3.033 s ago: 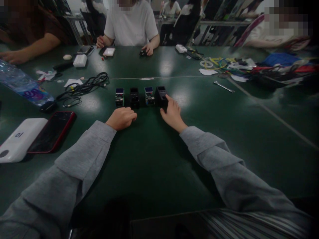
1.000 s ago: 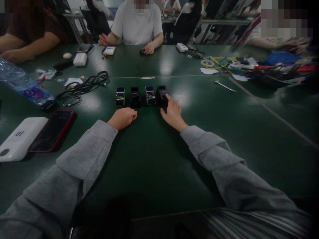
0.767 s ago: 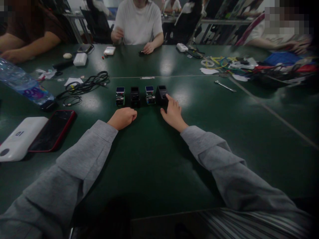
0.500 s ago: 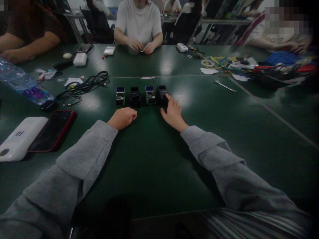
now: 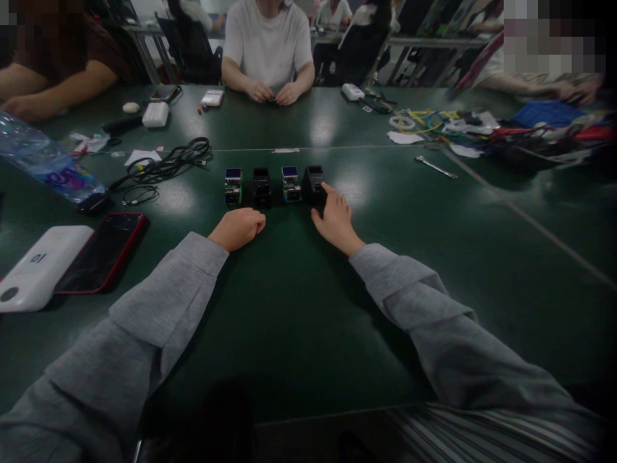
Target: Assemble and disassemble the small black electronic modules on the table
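Note:
A row of small electronic devices stands across the green table. From the left come a bare circuit board with a small screen (image 5: 233, 186), a black plastic case (image 5: 261, 186), a second circuit board with a screen (image 5: 291, 184) and a second black case (image 5: 313, 181). My right hand (image 5: 335, 217) lies at the rightmost case, its index fingertip on or very near the case's right side and the other fingers apart. Curled into a loose fist, my left hand (image 5: 240, 229) rests on the table in front of the left pair. Nothing shows in it.
On the left lie a white power bank (image 5: 45, 267), a red-edged phone (image 5: 103, 253), a plastic bottle (image 5: 53, 167) and black cables (image 5: 168, 164). A wrench (image 5: 435, 168) and a heap of wires (image 5: 506, 128) are to the right. A person in white (image 5: 268, 48) sits opposite.
Both my hands and the devices stay practically where they were. Across the table, the person's hands have shifted slightly.

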